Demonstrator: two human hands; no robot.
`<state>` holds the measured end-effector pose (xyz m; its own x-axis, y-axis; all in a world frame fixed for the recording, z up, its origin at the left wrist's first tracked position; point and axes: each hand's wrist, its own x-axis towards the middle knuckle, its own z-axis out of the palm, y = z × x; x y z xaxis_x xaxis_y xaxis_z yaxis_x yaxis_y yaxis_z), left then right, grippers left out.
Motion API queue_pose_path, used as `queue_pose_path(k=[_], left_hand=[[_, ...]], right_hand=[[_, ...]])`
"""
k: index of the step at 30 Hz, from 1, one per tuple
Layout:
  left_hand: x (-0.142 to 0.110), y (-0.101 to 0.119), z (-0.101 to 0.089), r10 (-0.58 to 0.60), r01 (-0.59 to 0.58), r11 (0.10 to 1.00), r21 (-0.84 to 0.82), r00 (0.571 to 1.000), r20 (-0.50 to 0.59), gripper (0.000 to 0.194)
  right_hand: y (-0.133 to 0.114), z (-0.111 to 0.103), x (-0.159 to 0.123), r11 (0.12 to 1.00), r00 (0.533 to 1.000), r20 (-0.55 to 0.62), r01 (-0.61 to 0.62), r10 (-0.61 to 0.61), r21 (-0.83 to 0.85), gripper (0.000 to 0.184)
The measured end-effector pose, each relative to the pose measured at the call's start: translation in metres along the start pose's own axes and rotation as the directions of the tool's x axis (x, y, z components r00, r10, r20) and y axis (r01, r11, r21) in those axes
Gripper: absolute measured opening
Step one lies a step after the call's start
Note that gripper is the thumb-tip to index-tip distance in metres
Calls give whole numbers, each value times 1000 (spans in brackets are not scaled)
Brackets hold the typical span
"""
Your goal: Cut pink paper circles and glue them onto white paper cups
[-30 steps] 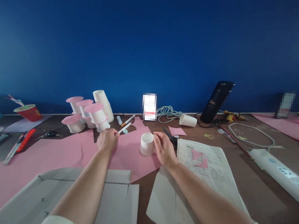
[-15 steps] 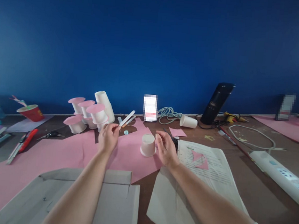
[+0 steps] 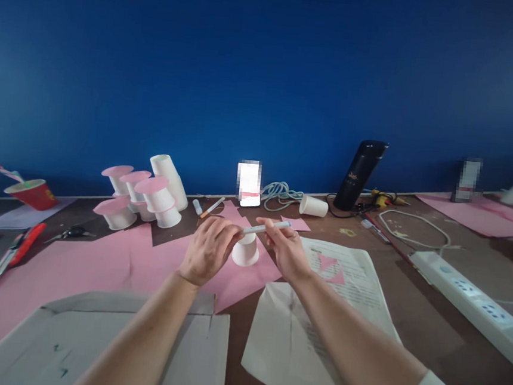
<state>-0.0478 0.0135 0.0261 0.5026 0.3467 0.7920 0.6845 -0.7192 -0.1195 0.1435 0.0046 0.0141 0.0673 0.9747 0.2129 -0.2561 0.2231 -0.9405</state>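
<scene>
The left hand (image 3: pixel 209 248) and right hand (image 3: pixel 289 252) grip a pen (image 3: pixel 257 229) with their fingers, likely to steady it above the cup (image 3: pixel 245 252), whose wide end down on pink paper (image 3: pixel 230 286) probably adds stability. The pen looks slim, whitish, blue-tipped; the cup, plain white.

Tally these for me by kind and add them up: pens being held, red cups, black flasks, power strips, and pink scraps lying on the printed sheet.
Held pen: 1
Red cup: 1
Black flask: 1
Power strip: 1
Pink scraps on the printed sheet: 2
Total: 6
</scene>
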Motion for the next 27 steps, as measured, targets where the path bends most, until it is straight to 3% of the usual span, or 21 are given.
queue_pose_path(k=[3,6,8,11,12,13,14,16,18,20,23,27], left_hand=[[-4,-11,0,-44,44,998,36,999,2,8],[-10,-25,0,-241,230,959,167,969,49,13],[-16,-34,0,-432,371,884,285,881,194,19],[-24,-43,3,-589,448,807,386,665,459,21],[-25,-45,4,-602,467,798,381,624,498,21],[-25,-45,4,-611,498,791,355,617,495,22],[-24,-45,4,-614,536,788,304,640,462,25],[-19,-39,3,-596,591,796,132,726,342,35],[-12,-29,1,-499,544,834,-90,815,295,39],[-8,-17,1,-385,454,866,-209,873,300,48],[-9,-2,8,-298,396,898,-192,868,397,70],[-14,6,20,-296,415,896,-158,823,484,63]], right_hand=[[-4,-6,4,995,998,-62,-3,10,102,39],[-6,-13,10,996,984,-178,37,-21,84,38],[-7,-15,11,998,975,-218,57,-52,18,38],[-7,-15,11,991,969,-222,92,-111,-97,39],[-6,-15,10,986,967,-218,101,-128,-132,39],[-5,-15,10,981,966,-218,107,-141,-162,39],[-4,-15,10,977,963,-223,109,-150,-186,40],[0,-17,10,968,954,-249,112,-168,-226,42],[2,-21,12,954,940,-281,115,-195,-278,45],[4,-25,15,927,928,-289,126,-236,-354,47],[3,-28,16,869,911,-278,147,-305,-472,49],[-1,-26,13,804,897,-257,158,-360,-574,46]])
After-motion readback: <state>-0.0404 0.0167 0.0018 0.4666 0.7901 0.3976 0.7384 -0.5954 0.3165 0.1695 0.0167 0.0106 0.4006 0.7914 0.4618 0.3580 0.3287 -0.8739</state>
